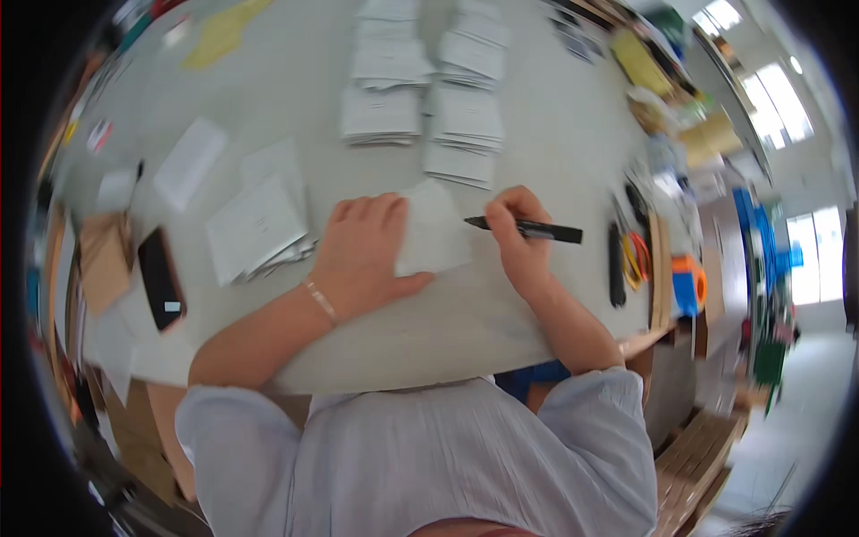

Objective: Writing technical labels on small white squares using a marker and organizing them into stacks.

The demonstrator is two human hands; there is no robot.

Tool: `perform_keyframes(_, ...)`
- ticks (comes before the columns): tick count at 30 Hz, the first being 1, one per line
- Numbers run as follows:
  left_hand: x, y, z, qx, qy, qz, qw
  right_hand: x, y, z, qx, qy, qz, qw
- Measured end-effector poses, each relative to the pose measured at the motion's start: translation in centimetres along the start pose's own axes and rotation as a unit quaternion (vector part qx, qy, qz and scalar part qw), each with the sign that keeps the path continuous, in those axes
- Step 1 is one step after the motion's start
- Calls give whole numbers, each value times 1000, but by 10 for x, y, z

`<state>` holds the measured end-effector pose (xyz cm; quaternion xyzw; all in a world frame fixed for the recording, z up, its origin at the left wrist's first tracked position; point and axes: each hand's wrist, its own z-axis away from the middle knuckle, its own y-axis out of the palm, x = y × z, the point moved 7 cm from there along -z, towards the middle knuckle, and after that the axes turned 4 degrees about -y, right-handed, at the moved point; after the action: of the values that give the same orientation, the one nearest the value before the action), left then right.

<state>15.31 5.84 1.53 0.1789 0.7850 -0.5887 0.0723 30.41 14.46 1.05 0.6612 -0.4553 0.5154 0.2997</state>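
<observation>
A white paper piece (436,228), perhaps an envelope, lies flat on the table in front of me. My left hand (362,240) rests flat over its left part, fingers stretched out and thumb along the near edge. Between the fingers of my right hand (522,240) is a black marker (557,233), its dark tip pointing left, just off the paper's right side. Whether the tip touches the paper cannot be made out. Left of my left hand sits a loose stack of white envelopes (257,229). Beyond the paper, more white bundles stand in a left row (383,112) and a right row (465,116).
On the left are a dark phone (162,279), a brown paper packet (105,255) and a white sheet (190,163). Scissors with orange handles (637,255), a black cutter (616,264) and an orange-and-blue tape roll (689,285) lie along the right edge. A yellow sheet (224,34) is farther back.
</observation>
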Motion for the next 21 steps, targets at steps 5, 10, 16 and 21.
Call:
perform_keyframes(5,11,18,8,-7,8,-77,997,38,-94,68,-84,71,76,991)
perform_keyframes(10,15,20,5,5,19,-47,999,65,-226,262,-393,117,-29,912)
perform_keyframes(16,16,27,0,24,32,-39,998,58,-233,436,-484,288,49,825)
perform_keyframes(21,20,26,0,30,10,-48,998,48,-198,454,-371,-32,-281,885)
